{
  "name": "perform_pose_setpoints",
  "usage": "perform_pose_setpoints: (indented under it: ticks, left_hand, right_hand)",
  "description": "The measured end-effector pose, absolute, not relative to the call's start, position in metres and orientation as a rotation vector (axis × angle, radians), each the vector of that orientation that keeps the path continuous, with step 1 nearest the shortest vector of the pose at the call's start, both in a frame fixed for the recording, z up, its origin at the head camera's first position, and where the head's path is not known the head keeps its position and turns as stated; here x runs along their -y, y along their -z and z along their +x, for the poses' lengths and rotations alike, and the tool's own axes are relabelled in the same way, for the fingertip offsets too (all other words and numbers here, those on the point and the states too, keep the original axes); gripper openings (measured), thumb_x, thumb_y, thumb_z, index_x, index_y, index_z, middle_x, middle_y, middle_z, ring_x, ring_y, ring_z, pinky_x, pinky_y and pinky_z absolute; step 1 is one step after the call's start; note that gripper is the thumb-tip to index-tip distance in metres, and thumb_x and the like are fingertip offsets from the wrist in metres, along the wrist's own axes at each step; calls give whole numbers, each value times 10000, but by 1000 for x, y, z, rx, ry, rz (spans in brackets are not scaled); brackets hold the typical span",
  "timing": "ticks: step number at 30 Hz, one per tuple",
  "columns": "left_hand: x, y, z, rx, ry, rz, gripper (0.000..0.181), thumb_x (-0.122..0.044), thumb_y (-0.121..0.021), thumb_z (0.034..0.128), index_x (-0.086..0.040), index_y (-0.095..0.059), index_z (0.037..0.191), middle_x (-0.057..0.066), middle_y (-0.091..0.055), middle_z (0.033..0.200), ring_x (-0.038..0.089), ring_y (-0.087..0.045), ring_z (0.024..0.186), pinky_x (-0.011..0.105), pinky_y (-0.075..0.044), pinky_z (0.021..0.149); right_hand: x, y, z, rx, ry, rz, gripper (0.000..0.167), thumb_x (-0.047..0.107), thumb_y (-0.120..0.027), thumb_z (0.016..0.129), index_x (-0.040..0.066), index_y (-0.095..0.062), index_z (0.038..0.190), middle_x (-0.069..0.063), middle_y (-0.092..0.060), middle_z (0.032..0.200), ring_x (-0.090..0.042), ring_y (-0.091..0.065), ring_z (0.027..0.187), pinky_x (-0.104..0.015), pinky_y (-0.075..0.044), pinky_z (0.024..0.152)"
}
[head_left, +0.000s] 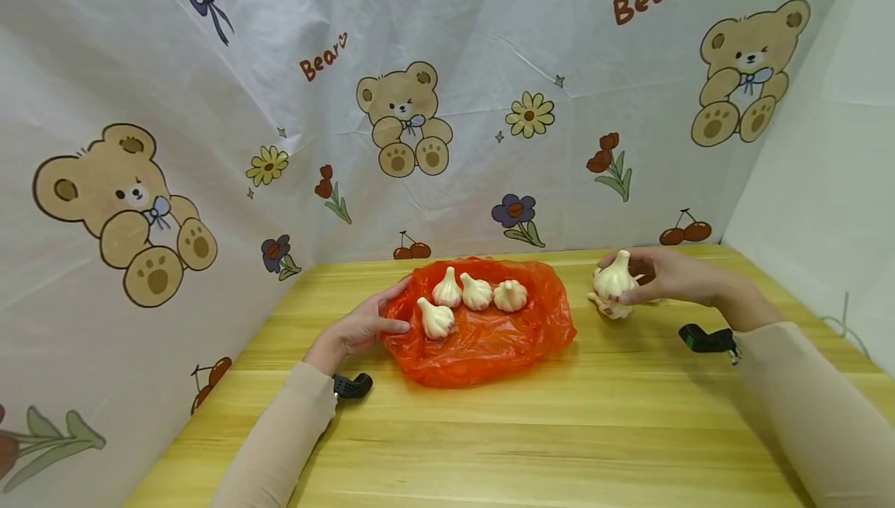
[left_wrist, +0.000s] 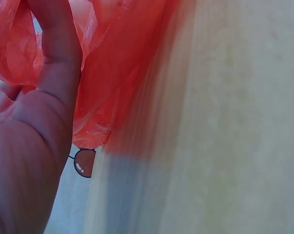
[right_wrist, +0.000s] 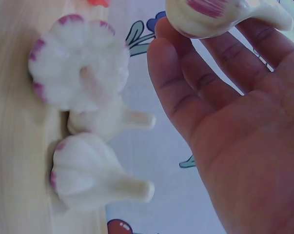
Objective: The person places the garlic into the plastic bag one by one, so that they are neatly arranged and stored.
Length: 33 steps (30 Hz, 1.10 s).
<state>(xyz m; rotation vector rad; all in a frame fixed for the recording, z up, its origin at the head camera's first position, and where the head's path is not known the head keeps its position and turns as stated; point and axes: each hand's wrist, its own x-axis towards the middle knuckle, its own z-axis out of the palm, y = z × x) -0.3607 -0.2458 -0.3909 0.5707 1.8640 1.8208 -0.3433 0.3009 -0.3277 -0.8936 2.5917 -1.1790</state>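
Pinching one white garlic bulb (head_left: 614,281) between thumb and fingertips, the right hand (head_left: 677,279) was parted only as wide as the bulb, and I had it raised above the tabletop. On the other side, I had the left hand (head_left: 356,325) gripping the left edge of the red plastic bag (head_left: 482,349), thumb over the rim. Inside the bag lay four garlic bulbs (head_left: 478,292), toward its left and far side. Through the right wrist view, I saw three loose bulbs (right_wrist: 83,68) close together on the wooden tabletop (head_left: 489,438). Behind stood a bear-print cloth (head_left: 468,11).
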Motion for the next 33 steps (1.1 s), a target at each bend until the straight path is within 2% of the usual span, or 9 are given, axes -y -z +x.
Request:
perform_pose_setpoints:
  ticks: [7, 15, 18, 23, 33]
  left_hand:
    - [246, 390, -361, -1877, -1816, 578, 991, 57, -682, 930, -343, -147, 1662, 115, -167, 1723, 324, -441, 1443, 440, -584, 991]
    - [247, 394, -363, -1858, -1820, 565, 986, 55, -693, 926, -378, -185, 1651, 113, -214, 1708, 286, -532, 1367, 460, -583, 986]
    - [248, 395, -364, -1852, -1819, 567, 994, 52, -700, 921, -385, -183, 1650, 120, -210, 1709, 288, -542, 1359, 470, -578, 990]
    - [248, 396, -364, -1847, -1825, 563, 996, 50, -706, 918, -387, -189, 1648, 121, -205, 1711, 290, -545, 1359, 472, -576, 993]
    - [248, 394, -363, -1855, -1826, 547, 996, 60, -703, 916, -386, -195, 1647, 107, -204, 1713, 278, -546, 1353, 460, -580, 991]
  right_hand:
    - [-286, 320, -348, -2542, 1215, -891, 572, 176, -820, 885, 109, -552, 1386, -152, -692, 1216, -198, -675, 1051, -266, -601, 887]
    - [-264, 318, -353, -2519, 1203, -929, 585, 176, -820, 885, 76, -550, 1393, -151, -698, 1149, -240, -672, 1018, -282, -608, 865]
    - [-256, 317, -357, -2545, 1173, -919, 592, 213, -830, 878, 99, -562, 1393, -123, -689, 1122, -260, -649, 998, -294, -609, 844]
    - [-245, 315, -363, -2475, 1211, -949, 605, 178, -824, 883, 84, -546, 1412, -140, -687, 1176, -278, -659, 1013, -325, -624, 850]
    - [-225, 310, -371, -2409, 1202, -1014, 609, 160, -841, 862, 140, -551, 1397, -148, -669, 1215, -301, -665, 1036, -327, -620, 873]
